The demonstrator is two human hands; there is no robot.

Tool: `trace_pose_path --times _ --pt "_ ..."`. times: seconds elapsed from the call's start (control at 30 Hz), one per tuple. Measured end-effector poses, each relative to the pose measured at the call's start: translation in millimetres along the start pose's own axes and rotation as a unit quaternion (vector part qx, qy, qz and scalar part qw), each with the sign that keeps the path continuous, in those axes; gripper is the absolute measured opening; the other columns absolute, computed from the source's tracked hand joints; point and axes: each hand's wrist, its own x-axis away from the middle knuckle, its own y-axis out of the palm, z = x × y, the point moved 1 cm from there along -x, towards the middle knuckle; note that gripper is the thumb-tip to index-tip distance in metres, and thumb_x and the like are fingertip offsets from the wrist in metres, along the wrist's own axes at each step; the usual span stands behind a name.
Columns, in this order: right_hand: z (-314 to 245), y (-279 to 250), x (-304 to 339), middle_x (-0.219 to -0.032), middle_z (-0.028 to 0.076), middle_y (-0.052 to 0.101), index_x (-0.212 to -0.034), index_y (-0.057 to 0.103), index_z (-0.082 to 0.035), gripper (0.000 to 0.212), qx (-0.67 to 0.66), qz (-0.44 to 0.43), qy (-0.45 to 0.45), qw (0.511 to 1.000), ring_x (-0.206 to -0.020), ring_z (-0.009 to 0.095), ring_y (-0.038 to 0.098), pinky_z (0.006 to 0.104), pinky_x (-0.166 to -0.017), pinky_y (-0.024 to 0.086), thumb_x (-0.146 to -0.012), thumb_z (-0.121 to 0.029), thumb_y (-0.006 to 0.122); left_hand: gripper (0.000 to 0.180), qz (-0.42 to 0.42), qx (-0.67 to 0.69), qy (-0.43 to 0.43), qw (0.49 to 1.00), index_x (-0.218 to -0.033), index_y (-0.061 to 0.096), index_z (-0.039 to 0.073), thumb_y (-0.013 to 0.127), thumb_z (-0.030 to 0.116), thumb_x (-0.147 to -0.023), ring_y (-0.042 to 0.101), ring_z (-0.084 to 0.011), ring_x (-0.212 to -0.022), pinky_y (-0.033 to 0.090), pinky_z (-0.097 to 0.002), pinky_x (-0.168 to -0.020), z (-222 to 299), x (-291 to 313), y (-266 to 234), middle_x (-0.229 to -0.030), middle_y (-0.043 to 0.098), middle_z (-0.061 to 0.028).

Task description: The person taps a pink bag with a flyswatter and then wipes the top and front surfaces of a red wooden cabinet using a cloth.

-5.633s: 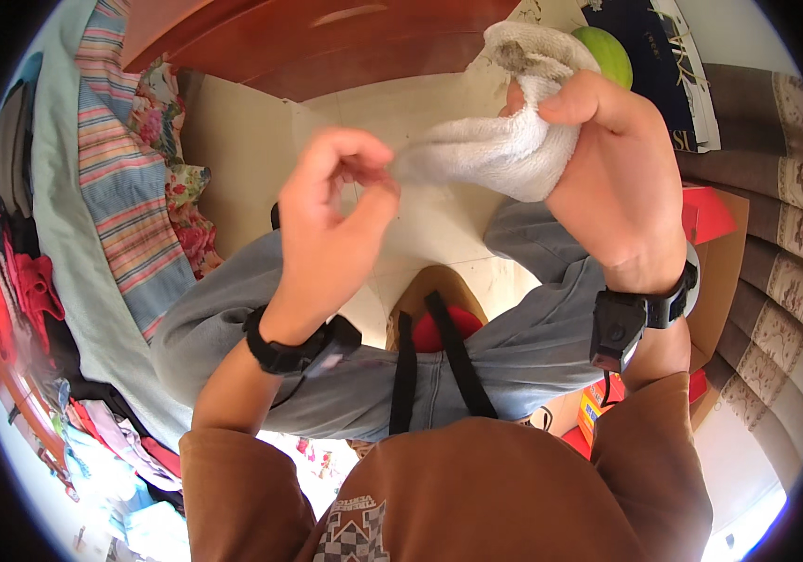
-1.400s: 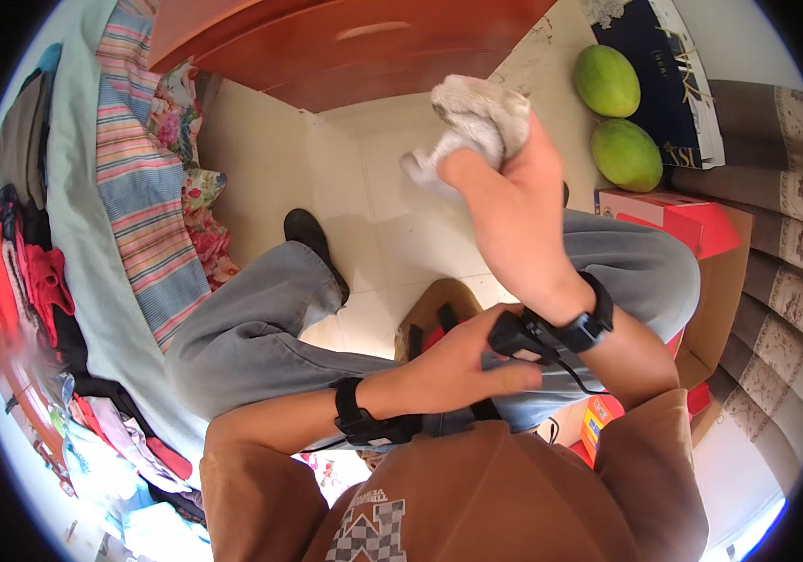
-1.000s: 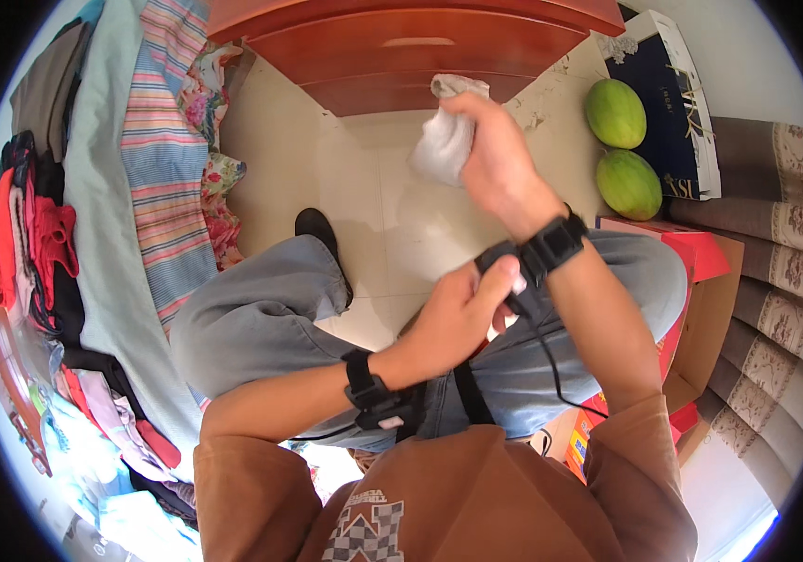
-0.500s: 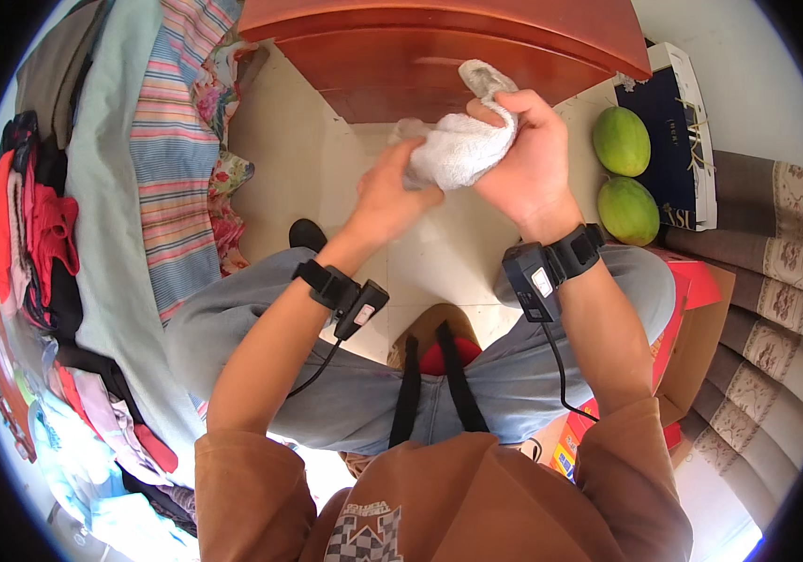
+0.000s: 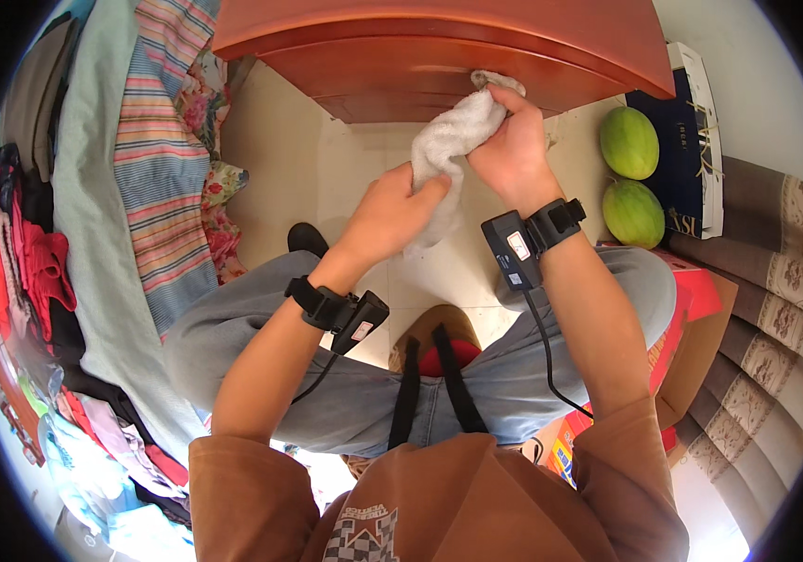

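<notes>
A white terry cloth [image 5: 450,136] hangs bunched and twisted between my two hands in front of the red-brown wooden cabinet. My left hand [image 5: 386,217] is closed on its lower part, thumb on top, with a loose end dangling below. My right hand [image 5: 517,150] grips the upper part; a greyish end sticks out past its fingers, close to the front of the cabinet [image 5: 448,66]. Whether that end touches the cabinet I cannot tell. Each wrist wears a black strapped device with a cable.
Two green melons [image 5: 630,142] lie on the floor at the right, beside a dark blue box [image 5: 669,150]. An open cardboard box [image 5: 701,347] stands by my right knee, near a patterned curtain [image 5: 767,347]. On the left are a bed with a striped cover [image 5: 163,169] and piled clothes [image 5: 45,253].
The cloth has gone from a compact bundle to a longer, stretched shape. My left hand has moved lower, and my right hand has shifted slightly left. The view has shifted a little.
</notes>
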Motion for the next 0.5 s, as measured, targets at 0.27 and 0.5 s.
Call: trace_pose_path --times 0.27,0.5 --pt "13 7 -12 -0.084 0.006 0.058 -0.090 0.053 -0.005 0.014 0.012 0.084 -0.035 0.996 -0.080 0.022 0.056 0.0370 -0.079 0.046 -0.091 -0.017 0.046 0.037 0.006 0.018 0.025 1.000 -0.105 0.059 -0.002 0.052 0.030 -0.088 0.062 -0.0196 -0.078 0.048 -0.0331 -0.071 -4 1 -10 -0.085 0.065 -0.0121" --pt "33 32 -14 -0.089 0.007 0.059 -0.093 0.054 -0.004 0.011 0.078 0.126 -0.091 0.985 -0.083 0.022 0.056 0.0367 -0.076 0.048 -0.091 -0.014 0.049 0.035 -0.004 -0.005 0.011 1.000 -0.107 0.059 -0.002 0.051 0.029 -0.092 0.057 -0.0112 -0.081 0.046 -0.0281 -0.074 -4 14 -19 -0.090 0.063 -0.0046"
